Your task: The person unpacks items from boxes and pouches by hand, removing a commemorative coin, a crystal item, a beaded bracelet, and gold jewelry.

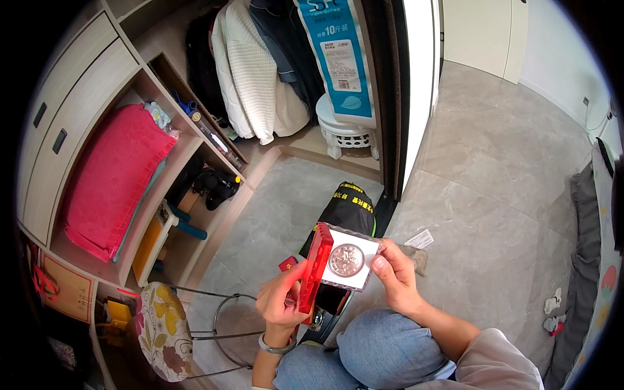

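My left hand [284, 298], with a bangle at the wrist, is closed around a red case [314, 270] held on edge above my knees. My right hand [396, 273] pinches the right edge of a clear-edged square holder. That holder has a white card [359, 283] with a round silver coin [346, 260] in its middle. The holder's left side meets the red case. Behind them on the floor lies a black bag [346, 211] with yellow lettering, partly hidden by the holder.
A round stool [166, 328] with a floral seat stands at the left. Shelves hold a pink folded cloth [117, 182]. Clothes [250, 71] hang above a white plastic stool [344, 130]. A paper label [419, 239] lies on the floor. Grey fabric [583, 247] borders the right side.
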### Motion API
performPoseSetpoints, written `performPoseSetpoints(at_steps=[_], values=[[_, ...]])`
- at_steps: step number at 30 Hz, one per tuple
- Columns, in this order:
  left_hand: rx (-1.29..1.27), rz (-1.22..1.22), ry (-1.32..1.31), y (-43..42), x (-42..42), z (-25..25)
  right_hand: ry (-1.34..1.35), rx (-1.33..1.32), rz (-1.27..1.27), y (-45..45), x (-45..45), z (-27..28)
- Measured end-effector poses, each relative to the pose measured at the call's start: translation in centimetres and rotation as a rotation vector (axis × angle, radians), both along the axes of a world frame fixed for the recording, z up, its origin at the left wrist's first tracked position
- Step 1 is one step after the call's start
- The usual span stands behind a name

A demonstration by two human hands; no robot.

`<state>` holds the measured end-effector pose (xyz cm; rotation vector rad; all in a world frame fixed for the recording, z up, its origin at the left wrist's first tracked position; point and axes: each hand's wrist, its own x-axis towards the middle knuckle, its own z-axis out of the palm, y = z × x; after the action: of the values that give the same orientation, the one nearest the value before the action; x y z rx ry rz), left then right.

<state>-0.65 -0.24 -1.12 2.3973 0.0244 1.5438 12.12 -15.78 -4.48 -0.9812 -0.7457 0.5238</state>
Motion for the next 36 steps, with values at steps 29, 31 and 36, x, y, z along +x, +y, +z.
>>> performPoseSetpoints(at_steps=[29,31,36], values=[[-0.019,-0.014,0.005,-0.1,-0.08,0.07,0.004,0.008,0.006,0.11,0.04,-0.01],[-0.028,-0.014,0.004,-0.13,-0.11,0.07,0.004,0.011,-0.001,0.13,0.02,-0.12],[-0.057,0.019,0.06,-0.2,-0.74,-0.34,0.009,0.014,0.005,0.12,0.01,-0.03]])
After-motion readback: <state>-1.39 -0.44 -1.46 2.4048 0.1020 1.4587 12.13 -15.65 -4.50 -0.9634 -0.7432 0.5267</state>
